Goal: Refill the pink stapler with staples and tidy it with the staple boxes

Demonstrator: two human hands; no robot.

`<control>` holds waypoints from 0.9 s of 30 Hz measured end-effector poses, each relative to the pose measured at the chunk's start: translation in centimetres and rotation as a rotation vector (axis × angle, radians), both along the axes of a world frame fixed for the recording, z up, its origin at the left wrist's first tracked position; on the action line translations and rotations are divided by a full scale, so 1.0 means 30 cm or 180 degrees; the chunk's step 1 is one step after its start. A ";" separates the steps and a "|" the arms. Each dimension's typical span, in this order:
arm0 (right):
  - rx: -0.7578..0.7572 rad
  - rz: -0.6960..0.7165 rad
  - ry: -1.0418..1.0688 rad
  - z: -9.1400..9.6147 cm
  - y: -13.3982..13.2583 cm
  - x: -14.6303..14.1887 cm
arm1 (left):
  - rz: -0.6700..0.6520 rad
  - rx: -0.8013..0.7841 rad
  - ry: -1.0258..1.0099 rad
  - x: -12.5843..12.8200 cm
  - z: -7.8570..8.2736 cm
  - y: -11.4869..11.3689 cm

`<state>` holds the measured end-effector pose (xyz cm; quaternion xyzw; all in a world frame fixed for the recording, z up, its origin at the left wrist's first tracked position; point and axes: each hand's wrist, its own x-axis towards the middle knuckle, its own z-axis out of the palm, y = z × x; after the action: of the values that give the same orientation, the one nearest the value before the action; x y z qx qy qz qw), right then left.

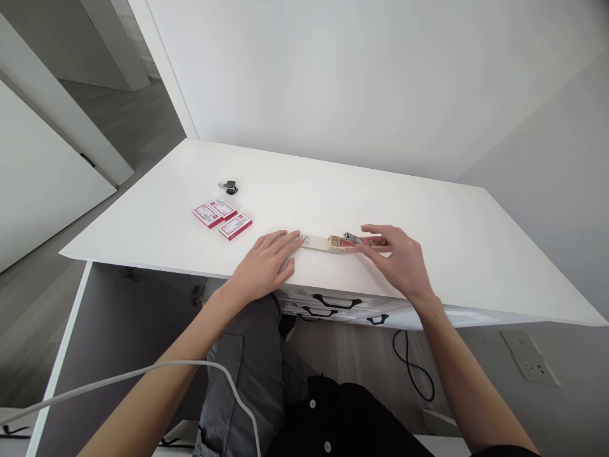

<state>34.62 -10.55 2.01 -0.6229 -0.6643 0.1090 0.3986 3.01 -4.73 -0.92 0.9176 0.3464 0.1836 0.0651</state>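
— What is in hand here?

— A stapler [333, 243], opened out flat on the white tabletop [428, 209], lies between the two hands. The left hand [269, 263] rests flat and wide, holding nothing, with its fingertips at the beige end. The right hand [397, 257] narrows thumb and fingers around the orange end.

— Which step, by your reading?

— It looks like work on the opened stapler. Any move on it would need the beige end held steady.

— And around them?

— Red-and-white boxes [235, 226] lie beyond the left hand, with a small dark object [229, 186] farther off. Black drawer handles [337, 301] show below the hands. A white cable [143, 371] crosses under the left arm. Bare pale walls [356, 76] stand behind.
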 end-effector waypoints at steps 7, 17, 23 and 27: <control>-0.0551 -0.0147 0.0916 -0.025 -0.043 0.095 | 0.0012 0.0027 0.0031 0.001 -0.001 0.000; -0.0495 0.0049 0.1915 -0.025 -0.022 0.073 | 0.0005 0.0036 0.0018 0.000 -0.005 0.001; -0.0345 0.0270 0.1923 0.034 0.008 -0.005 | 0.0004 0.0037 -0.0010 0.000 -0.003 -0.002; -0.0408 0.0400 0.1741 0.063 0.037 -0.052 | 0.0004 0.0050 -0.0005 0.001 -0.006 -0.001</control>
<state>33.08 -9.44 3.91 -0.5519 -0.5611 0.3392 0.5152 3.04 -4.76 -1.09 0.9177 0.3456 0.1871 0.0580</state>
